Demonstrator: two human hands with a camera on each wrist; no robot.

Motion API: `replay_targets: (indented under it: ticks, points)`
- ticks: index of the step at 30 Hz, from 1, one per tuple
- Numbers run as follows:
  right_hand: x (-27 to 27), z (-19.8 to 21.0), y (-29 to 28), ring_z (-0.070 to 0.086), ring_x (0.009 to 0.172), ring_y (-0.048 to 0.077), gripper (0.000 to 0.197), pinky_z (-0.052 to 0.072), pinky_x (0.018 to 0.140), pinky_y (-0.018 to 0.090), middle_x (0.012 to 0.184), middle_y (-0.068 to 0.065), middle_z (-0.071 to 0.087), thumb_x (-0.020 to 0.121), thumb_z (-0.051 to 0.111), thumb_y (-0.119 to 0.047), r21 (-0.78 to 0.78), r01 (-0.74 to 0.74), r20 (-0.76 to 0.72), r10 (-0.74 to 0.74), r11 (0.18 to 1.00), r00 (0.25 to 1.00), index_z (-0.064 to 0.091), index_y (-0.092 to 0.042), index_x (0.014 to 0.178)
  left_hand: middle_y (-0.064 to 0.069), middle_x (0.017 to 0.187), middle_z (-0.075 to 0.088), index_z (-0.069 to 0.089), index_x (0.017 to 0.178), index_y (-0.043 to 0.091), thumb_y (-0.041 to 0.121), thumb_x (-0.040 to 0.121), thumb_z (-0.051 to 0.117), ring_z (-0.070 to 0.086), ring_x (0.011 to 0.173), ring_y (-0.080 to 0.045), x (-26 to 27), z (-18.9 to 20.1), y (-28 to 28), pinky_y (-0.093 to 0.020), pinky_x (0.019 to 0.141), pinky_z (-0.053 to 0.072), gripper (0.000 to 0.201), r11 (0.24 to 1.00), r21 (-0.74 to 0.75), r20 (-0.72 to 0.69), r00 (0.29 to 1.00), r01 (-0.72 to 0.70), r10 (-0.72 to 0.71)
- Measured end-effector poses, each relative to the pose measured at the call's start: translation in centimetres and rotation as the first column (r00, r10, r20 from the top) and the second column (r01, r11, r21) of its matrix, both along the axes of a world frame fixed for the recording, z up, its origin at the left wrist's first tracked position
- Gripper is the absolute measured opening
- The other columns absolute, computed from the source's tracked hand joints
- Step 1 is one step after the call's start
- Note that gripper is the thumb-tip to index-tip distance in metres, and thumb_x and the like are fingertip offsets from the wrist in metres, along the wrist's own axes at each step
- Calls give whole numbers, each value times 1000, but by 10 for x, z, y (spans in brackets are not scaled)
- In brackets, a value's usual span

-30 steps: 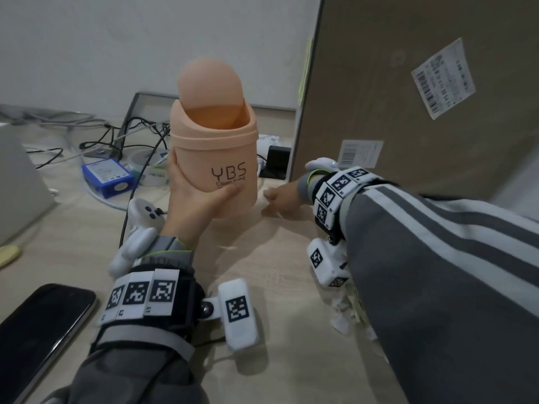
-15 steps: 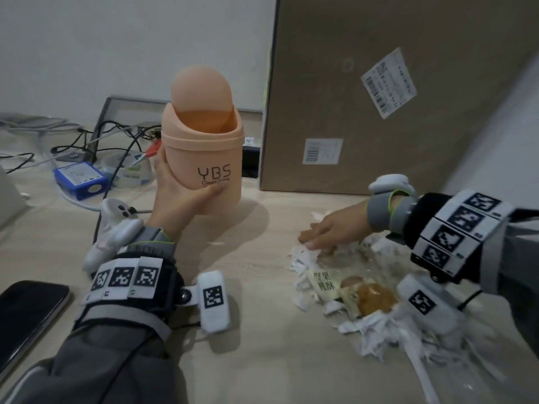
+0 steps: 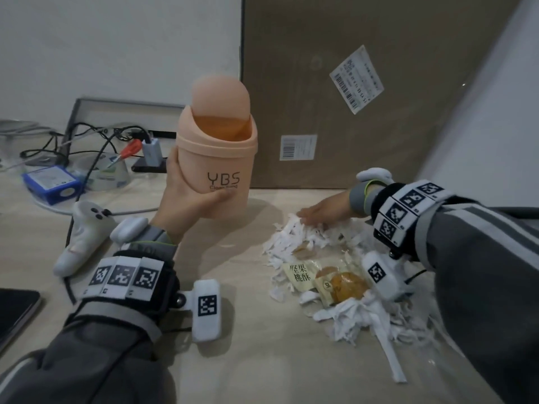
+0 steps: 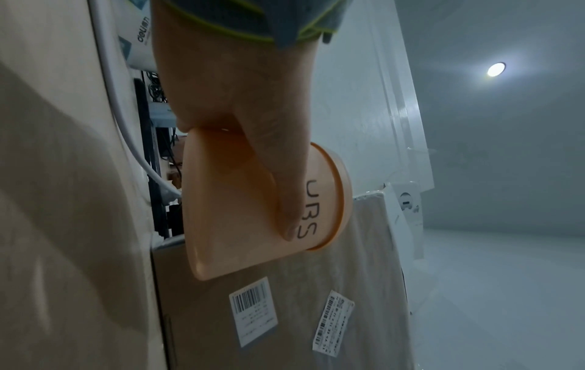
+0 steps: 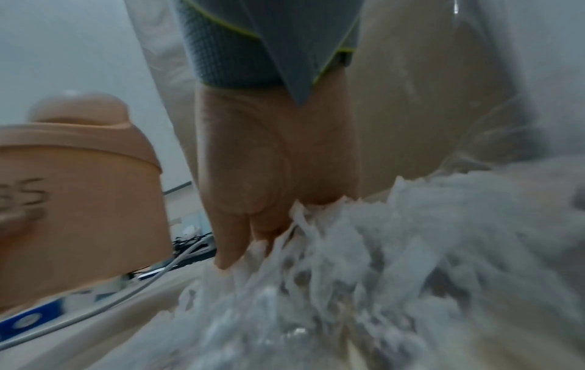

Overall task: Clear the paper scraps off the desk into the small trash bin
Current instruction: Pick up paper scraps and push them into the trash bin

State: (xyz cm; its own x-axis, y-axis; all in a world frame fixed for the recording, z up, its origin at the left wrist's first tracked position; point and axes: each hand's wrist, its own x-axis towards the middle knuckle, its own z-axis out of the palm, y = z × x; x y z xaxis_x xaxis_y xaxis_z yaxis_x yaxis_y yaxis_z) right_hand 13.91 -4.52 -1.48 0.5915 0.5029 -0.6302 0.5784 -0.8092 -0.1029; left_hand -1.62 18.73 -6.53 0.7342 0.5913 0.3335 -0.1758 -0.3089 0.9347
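A small peach trash bin [image 3: 217, 158] marked YBS, its swing lid tipped open, is held upright above the desk by my left hand [image 3: 186, 196], thumb across the front and fingers round the back. The left wrist view shows the thumb lying over the bin [image 4: 253, 205]. To its right a heap of white paper scraps [image 3: 300, 243] lies on the desk, mixed with snack wrappers [image 3: 326, 279]. My right hand [image 3: 323, 209] lies flat on the far end of the heap, fingers straight and pointing left. In the right wrist view the fingers [image 5: 240, 235] press into the paper scraps [image 5: 379, 250].
A large cardboard box [image 3: 364, 91] stands upright right behind the scraps. At the left are a white game controller [image 3: 84, 228], a blue box [image 3: 51, 183], cables [image 3: 96, 141] and a dark phone [image 3: 14, 313] at the desk's near left.
The view swung right, bringing the scrap heap into sight. My right hand went from beside the bin's base to lying on the heap. The left hand keeps hold of the bin.
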Motion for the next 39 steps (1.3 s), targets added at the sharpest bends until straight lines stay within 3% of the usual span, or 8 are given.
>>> replay_targets:
  ticks: [7,10,16,20,23,28,33,39]
  points:
    - [-29,8,-67,35,134,14,54,20,115,38,143,-13,42,90,31,-63,327,-30,-71,56,945,996,40,-40,139,2,145,48,18,159,30,35,56,101,53,122,-5,-2,10,-14,-30,88,50,133,999,8,-8,999,50,-50]
    - [-20,16,-109,38,132,14,43,24,109,30,142,-11,44,94,40,-52,560,124,12,-158,819,987,51,-35,132,7,138,50,18,158,30,40,52,101,53,119,-3,-7,23,-26,-27,85,49,135,998,10,-2,998,66,-66]
    - [12,-6,-149,24,141,25,59,22,111,34,154,4,25,98,32,-47,305,370,85,-412,877,907,27,-14,146,15,126,48,19,156,26,37,55,91,53,111,1,-16,39,-47,-22,81,47,125,999,24,41,998,36,-37]
    - [1,-20,-154,51,77,20,38,39,69,29,92,2,54,86,48,-52,313,482,-129,-466,819,875,54,-18,103,5,141,49,20,157,28,53,44,89,54,120,-4,-27,34,-59,-29,89,51,135,1000,9,46,999,27,-27]
    - [-22,-28,-151,52,98,20,56,37,95,34,111,1,52,94,33,-57,339,473,-210,-425,813,881,46,-14,129,5,138,51,24,154,29,50,44,89,55,121,-5,-34,27,-70,-30,89,51,130,999,-12,68,997,31,-30]
    - [-46,-18,-149,50,115,26,50,35,97,33,136,6,46,99,31,-44,525,414,-121,-416,744,901,44,-11,135,1,142,52,23,156,27,49,45,89,56,121,-5,-44,23,-85,-28,87,52,132,999,-28,84,996,35,-33]
    - [-58,7,-195,61,90,20,35,45,74,30,105,7,64,99,40,-34,676,482,-179,-510,558,842,64,-10,91,-1,145,50,21,157,27,49,42,89,55,121,-6,-58,24,-96,-30,88,52,136,999,-19,68,997,41,-40]
    - [-100,-2,-237,67,75,21,37,52,64,27,86,8,67,94,46,-41,374,481,-534,-239,793,811,63,-10,85,0,144,49,21,157,27,51,41,90,53,118,-1,-72,23,-107,-28,86,50,137,998,-12,60,997,57,-56]
